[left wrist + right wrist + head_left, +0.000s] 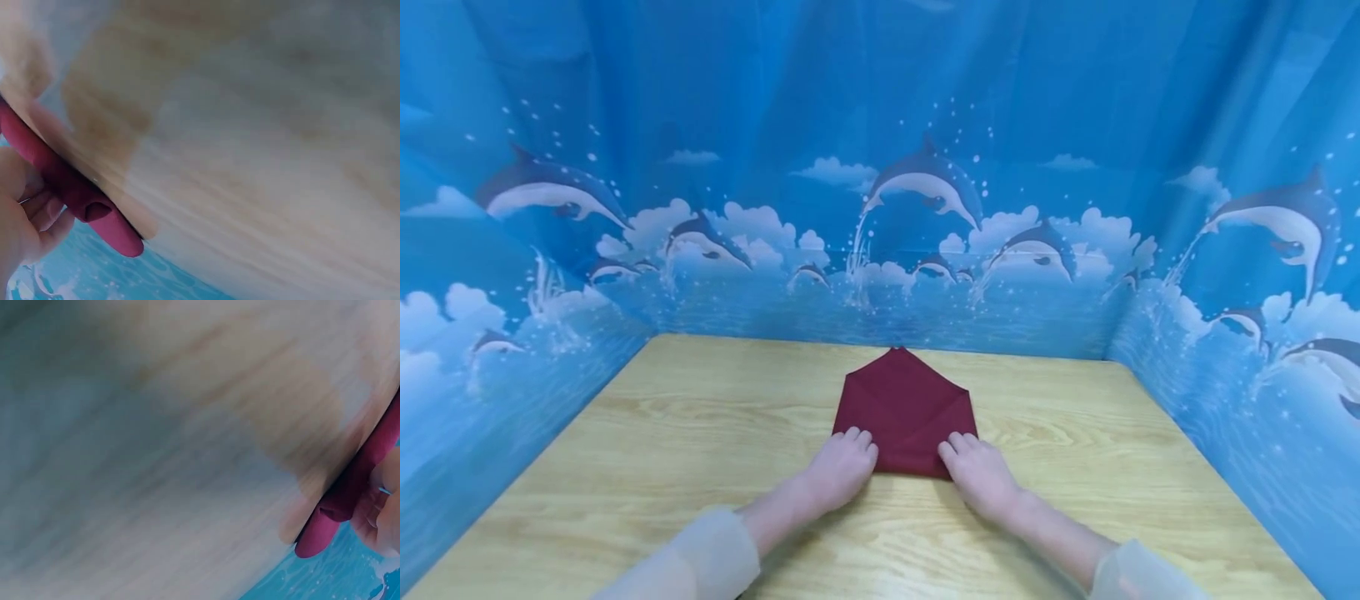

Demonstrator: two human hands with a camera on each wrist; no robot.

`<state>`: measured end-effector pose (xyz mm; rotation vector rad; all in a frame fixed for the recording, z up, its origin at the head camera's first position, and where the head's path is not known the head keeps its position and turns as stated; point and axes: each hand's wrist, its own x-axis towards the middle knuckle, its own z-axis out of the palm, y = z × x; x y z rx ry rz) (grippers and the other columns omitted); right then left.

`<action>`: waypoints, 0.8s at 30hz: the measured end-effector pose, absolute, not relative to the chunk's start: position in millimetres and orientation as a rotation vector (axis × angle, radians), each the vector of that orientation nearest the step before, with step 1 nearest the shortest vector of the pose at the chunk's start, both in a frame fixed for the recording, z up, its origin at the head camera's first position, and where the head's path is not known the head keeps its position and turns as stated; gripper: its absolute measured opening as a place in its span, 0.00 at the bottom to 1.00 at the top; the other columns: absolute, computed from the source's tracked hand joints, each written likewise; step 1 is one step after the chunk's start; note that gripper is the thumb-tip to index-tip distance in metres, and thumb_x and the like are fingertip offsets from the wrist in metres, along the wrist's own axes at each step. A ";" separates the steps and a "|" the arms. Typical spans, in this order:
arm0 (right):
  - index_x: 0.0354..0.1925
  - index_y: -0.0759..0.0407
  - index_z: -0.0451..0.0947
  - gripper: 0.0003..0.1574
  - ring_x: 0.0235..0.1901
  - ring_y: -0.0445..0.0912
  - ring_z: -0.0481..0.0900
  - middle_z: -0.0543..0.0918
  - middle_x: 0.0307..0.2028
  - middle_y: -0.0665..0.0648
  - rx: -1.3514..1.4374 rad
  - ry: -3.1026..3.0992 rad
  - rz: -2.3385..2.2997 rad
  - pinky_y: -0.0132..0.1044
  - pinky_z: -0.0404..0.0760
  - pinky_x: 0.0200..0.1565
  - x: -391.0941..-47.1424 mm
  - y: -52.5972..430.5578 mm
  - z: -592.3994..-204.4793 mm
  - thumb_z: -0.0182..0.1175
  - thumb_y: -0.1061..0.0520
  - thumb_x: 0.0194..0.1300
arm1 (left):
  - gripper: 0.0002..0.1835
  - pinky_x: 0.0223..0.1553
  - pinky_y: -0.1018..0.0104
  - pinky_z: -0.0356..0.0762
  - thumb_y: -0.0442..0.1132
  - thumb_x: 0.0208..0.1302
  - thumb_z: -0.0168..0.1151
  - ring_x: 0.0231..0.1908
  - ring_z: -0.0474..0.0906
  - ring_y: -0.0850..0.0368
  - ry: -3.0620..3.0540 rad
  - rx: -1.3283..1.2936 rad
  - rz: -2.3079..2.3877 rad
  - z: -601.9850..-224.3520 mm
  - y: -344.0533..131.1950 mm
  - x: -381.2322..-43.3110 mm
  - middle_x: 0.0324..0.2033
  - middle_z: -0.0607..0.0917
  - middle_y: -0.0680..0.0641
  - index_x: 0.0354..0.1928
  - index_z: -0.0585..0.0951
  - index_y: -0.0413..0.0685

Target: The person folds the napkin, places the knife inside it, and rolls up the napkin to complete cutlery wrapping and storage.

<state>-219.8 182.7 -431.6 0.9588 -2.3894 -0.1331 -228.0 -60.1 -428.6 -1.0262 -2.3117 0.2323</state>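
While a folded maroon cloth (906, 408) lies on the wood-grain table (700, 408), its pointed end at the table's far edge, two hands work its near edge | left hand (842, 468): fingers curled, gripping the left corner | right hand (987, 479): likewise gripping the right corner | backdrop: blue dolphin-print curtain (820, 67).

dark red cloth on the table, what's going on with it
A person's left hand and right hand grip the near corners of a dark red cloth, one on each side. It lies on a wood-grain table, its near edge rolled or folded over; which of the two is hard to tell. The far end comes to a point toward the dolphin-print curtain.
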 end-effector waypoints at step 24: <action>0.44 0.63 0.72 0.21 0.22 0.48 0.71 0.74 0.27 0.57 1.008 -2.306 -0.235 0.36 0.67 0.15 -220.6 186.7 -437.5 0.57 0.64 0.48 | 0.04 0.19 0.67 0.66 0.32 0.47 0.60 0.23 0.67 0.55 -2.331 -0.985 0.295 -433.9 -56.3 -227.4 0.21 0.72 0.49 0.24 0.73 0.45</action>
